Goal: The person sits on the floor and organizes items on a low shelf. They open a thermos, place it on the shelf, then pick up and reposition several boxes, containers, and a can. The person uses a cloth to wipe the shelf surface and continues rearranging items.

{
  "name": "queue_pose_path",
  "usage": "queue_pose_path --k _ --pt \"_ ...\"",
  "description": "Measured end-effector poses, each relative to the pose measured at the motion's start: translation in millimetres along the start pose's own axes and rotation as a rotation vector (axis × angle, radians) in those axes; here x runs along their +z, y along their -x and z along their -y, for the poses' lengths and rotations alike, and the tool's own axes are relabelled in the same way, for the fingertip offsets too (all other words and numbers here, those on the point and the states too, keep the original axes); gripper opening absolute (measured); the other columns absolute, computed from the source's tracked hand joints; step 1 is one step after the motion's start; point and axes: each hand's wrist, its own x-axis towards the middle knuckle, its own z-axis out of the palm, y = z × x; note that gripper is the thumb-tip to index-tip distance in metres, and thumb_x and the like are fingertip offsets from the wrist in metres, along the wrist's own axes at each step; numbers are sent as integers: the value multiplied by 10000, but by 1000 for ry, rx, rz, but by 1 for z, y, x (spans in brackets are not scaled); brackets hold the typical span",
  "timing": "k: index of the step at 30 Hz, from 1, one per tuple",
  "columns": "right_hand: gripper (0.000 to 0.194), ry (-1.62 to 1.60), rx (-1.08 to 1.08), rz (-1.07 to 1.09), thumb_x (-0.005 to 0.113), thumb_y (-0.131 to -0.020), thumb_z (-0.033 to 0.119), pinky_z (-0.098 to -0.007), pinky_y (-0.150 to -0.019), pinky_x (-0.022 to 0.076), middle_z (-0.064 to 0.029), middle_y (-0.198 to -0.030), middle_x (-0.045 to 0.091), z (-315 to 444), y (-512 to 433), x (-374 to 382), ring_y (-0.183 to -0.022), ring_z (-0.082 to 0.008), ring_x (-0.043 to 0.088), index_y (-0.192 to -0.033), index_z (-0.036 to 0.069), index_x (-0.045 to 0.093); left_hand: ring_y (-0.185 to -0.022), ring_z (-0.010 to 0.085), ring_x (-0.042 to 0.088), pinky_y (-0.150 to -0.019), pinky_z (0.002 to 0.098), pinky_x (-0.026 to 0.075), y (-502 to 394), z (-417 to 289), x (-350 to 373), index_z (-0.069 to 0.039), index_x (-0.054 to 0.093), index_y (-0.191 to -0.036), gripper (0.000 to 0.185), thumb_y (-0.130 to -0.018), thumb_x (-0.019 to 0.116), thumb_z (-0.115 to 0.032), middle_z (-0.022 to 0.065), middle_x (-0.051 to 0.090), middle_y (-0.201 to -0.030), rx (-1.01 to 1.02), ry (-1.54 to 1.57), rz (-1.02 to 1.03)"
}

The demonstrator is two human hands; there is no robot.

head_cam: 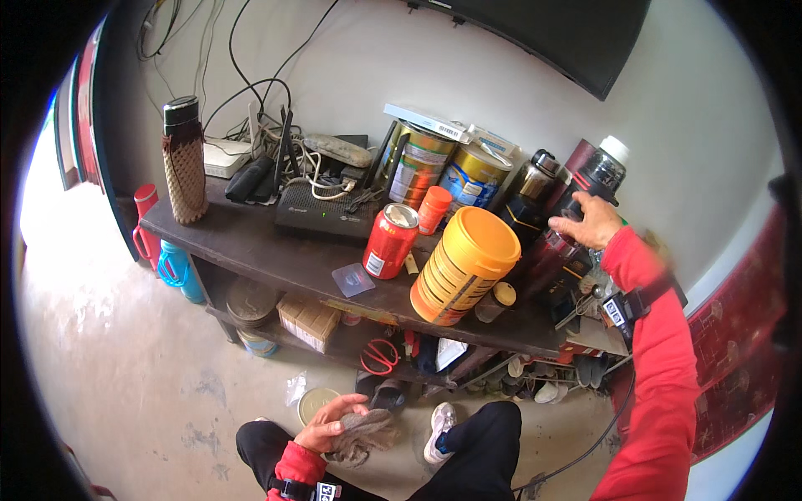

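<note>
My left hand (326, 424) is low in the view, over my lap, and holds a crumpled grey-brown cloth (363, 435). My right hand (592, 222) reaches to the right end of the dark shelf unit. Thumb and fingers are spread against a black vacuum flask with red stripes (584, 183); whether they grip it is unclear. A bottle with a white cap (614, 150) shows just behind it. Left of that hand stand a black flask with a shiny lid (536, 178) and a yellow plastic canister (467, 266).
On the unit's top (250, 232) are a red drink can (391, 241), an orange-capped jar (434, 210), metal tins (423, 156), a router (322, 210) with tangled cables, and a flask in a woven cover (185, 160). Red-handled scissors (379, 357) lie below. A television (551, 37) hangs above.
</note>
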Motion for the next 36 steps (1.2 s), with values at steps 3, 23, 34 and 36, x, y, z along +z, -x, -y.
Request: queue_pose_path --k 3,23,34,36 --pt "882 1 90 -22 655 -679 600 -407 -920 419 -263 -1158 527 -4 4 19 -1098 -362 515 -1246 -35 423 -1083 196 476 -966 304 339 1 3 2 6 403 -1293 774 -680 704 -356 93 513 -1104 -11 10 -1" --pt "656 -227 141 -338 760 -638 440 -352 -778 479 -158 -935 636 -26 0 70 -865 -271 620 -1050 -14 527 -1063 212 502 -939 325 393 5 14 17 1 399 -1281 755 -680 714 -331 79 512 -1081 -66 45 -33" --pt "654 -564 -64 -515 759 -638 441 -332 -810 453 -134 -972 625 -44 -39 10 -896 -229 602 -1077 -2 561 -1073 216 503 -948 329 390 0 18 12 4 395 -1283 760 -677 727 -313 76 508 -1090 -98 51 -48" --pt "713 -549 -90 -526 762 -635 437 -334 -838 448 -154 -1021 617 -45 -43 12 -936 -242 598 -1137 -15 533 -1072 217 503 -948 329 389 -1 19 11 4 394 -1283 760 -678 727 -313 77 508 -1094 -89 69 -34"
